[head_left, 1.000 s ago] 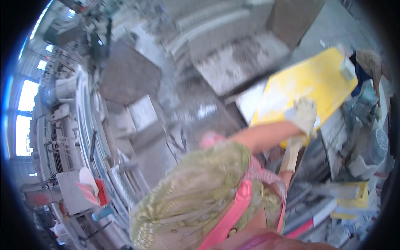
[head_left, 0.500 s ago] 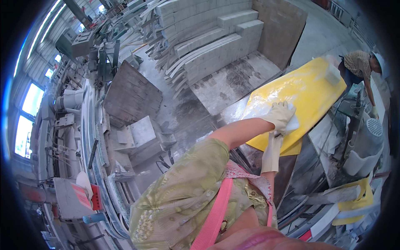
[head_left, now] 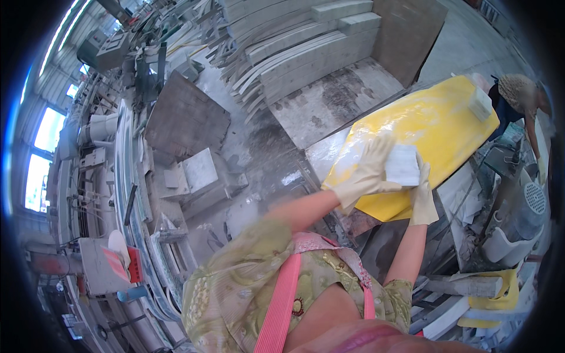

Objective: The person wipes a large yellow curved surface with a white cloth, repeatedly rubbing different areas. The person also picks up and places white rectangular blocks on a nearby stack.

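Observation:
A wet yellow sheet [head_left: 438, 120] covers a work surface in front of me. Near its close end is a white rectangular block [head_left: 402, 166]. My left hand [head_left: 372, 169], in a cream rubber glove, is just left of the block with its fingers stretched out; its thumb points at the block's lower edge. My right hand [head_left: 422, 197], gloved alike, holds the block along its right side and lower right corner. A second pale block [head_left: 480, 105] lies at the far end of the yellow sheet.
A co-worker [head_left: 518, 97] bends over at the far right, near a grey perforated drum [head_left: 534, 197]. Pale slabs [head_left: 318, 67] are stacked ahead. To the left stand a dark board [head_left: 185, 117], a grey stone block [head_left: 200, 170] and a long machine rail [head_left: 120, 176].
My left hand has come off the top of the white block and moved left, fingers now spread. My right hand has shifted right along the block, which now shows plainly.

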Available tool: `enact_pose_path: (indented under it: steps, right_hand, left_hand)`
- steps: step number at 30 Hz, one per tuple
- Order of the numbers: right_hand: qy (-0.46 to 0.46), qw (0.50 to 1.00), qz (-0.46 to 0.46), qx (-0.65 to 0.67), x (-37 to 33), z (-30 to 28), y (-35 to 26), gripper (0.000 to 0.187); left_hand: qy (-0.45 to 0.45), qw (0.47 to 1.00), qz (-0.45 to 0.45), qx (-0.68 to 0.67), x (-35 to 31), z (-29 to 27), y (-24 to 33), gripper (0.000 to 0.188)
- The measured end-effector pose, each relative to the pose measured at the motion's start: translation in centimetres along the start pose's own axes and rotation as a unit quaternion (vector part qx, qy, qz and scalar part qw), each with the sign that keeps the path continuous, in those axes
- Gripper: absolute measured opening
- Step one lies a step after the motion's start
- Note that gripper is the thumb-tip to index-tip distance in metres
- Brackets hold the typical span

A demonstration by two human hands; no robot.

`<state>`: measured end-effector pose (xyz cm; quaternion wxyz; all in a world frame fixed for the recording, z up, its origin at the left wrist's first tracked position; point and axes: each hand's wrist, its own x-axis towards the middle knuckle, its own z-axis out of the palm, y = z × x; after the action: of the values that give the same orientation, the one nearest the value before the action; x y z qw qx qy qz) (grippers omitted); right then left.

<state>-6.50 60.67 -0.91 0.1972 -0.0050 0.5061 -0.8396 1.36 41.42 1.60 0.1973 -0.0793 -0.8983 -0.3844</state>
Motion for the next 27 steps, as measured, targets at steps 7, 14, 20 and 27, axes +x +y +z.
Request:
enact_pose_path:
  steps: [7, 14, 20, 27]
  right_hand:
    - [-0.028, 0.998, -0.008, -0.054, -1.2, -0.8, -0.2, 0.059]
    - [-0.003, 0.995, -0.028, -0.094, -1.7, -1.0, 0.9, 0.061]
    - [-0.023, 0.992, -0.03, -0.118, -1.4, -1.3, 0.9, 0.063]
    - [-0.109, 0.993, 0.034, 0.007, 2.0, -2.6, 0.7, 0.07]
  left_hand:
    - [-0.012, 0.876, -0.201, -0.438, -2.4, 3.7, 0.7, 0.12]
    - [0.009, 0.829, -0.228, -0.51, -2.5, 3.9, 1.7, 0.105]
    - [-0.064, 0.92, -0.191, -0.337, -2.4, 3.2, -0.1, 0.104]
    - [0.019, 0.871, -0.248, -0.423, -3.0, 4.3, 0.0, 0.081]
